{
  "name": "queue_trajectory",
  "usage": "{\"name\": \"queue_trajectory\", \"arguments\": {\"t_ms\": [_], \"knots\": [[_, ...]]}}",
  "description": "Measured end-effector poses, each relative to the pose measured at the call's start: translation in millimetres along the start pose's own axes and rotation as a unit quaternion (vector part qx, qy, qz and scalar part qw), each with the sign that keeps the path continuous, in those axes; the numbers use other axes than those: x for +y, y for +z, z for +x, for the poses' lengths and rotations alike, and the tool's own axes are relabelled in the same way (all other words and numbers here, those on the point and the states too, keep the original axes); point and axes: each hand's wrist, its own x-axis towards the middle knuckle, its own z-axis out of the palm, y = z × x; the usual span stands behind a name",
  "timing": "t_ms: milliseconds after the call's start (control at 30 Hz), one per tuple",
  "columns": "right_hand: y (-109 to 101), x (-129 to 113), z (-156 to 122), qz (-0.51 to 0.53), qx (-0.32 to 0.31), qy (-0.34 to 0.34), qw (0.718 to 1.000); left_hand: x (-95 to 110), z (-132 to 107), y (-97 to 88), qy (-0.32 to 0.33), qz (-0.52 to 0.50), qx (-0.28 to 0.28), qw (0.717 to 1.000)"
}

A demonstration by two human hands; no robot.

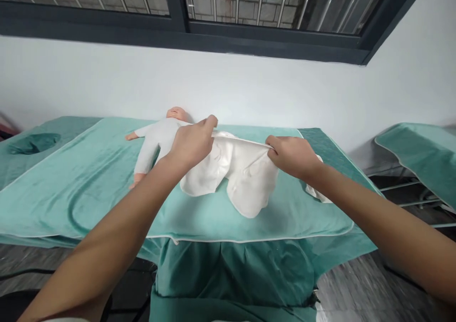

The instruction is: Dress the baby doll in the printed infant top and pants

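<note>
A pair of small white baby pants [251,184] hangs over the green bed, stretched between my two hands, its two short legs pointing down. My left hand [195,142] grips one end of the waistband with closed fingers. The other end is pinched in my right hand [290,155]. Behind and left of my left hand, a baby doll [151,141] in a white bodysuit lies on its back, partly covered by that hand and forearm. Beyond my right wrist rests a crumpled white cloth [316,194], mostly hidden; its kind cannot be made out.
The massage bed [103,198] has a green cover with a white-piped edge and a face hole [33,143] at its left end. A white wall and a dark-framed window [228,42] stand behind. Another green-covered bed [420,146] is at right.
</note>
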Motion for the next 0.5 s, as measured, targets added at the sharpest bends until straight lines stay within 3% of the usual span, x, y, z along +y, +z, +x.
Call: {"name": "queue_trajectory", "arguments": {"t_ms": [100, 200, 267, 367, 500], "knots": [[22, 16, -7, -0.005, 0.029, 0.0, 1.0, -9, -6, 9.7, -0.066, -0.129, -0.067, 0.987], [37, 36, -17, 0.103, 0.03, 0.025, 0.994, -19, -19, 16.0, -0.1, -0.294, -0.073, 0.948], [40, 49, -24, 0.175, 0.046, 0.048, 0.982, -25, -28, 15.2, -0.121, -0.35, -0.085, 0.925], [39, 66, -31, 0.205, 0.07, 0.076, 0.973, -34, -36, 10.9, -0.138, -0.337, -0.117, 0.924], [41, 75, -22, 0.115, 0.027, 0.105, 0.987, -47, -25, 22.4, -0.14, -0.221, -0.176, 0.949]]}}
